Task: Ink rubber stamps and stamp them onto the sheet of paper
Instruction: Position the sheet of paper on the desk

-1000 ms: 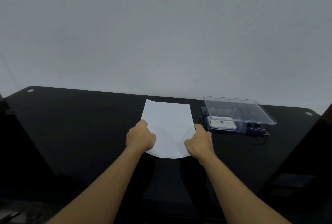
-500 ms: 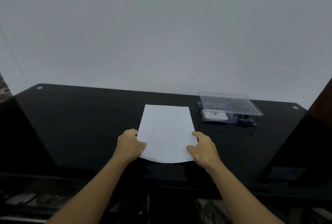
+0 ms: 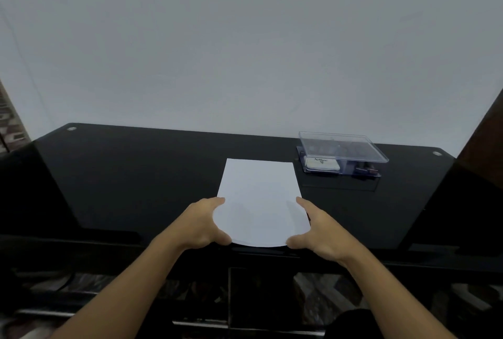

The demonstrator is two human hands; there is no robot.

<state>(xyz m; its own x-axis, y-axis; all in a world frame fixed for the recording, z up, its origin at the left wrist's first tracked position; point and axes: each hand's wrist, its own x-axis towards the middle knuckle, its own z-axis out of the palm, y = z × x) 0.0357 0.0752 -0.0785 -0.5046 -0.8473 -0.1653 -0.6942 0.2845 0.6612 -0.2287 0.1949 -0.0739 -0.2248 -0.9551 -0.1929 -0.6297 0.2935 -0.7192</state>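
Note:
A blank white sheet of paper [image 3: 258,194] lies flat near the front edge of the black glass table [image 3: 136,175]. My left hand [image 3: 201,225] rests at the sheet's near left corner and my right hand [image 3: 319,232] at its near right corner. On both hands the fingers are spread, with thumb and forefinger touching the paper's edges without gripping it. A clear plastic box [image 3: 343,148] stands right of the sheet's far corner. It holds a white ink pad case [image 3: 322,165] and dark stamps [image 3: 364,168], seen dimly through the lid.
A pale wall rises right behind the table. Metal studs mark the far corners, one at the left [image 3: 71,128] and one at the right [image 3: 436,153]. Patterned floor shows below the front edge.
Both hands went from closed on the sheet's near edge to spread fingers at its corners. The sheet now lies closer to the front edge, and the view has pulled back.

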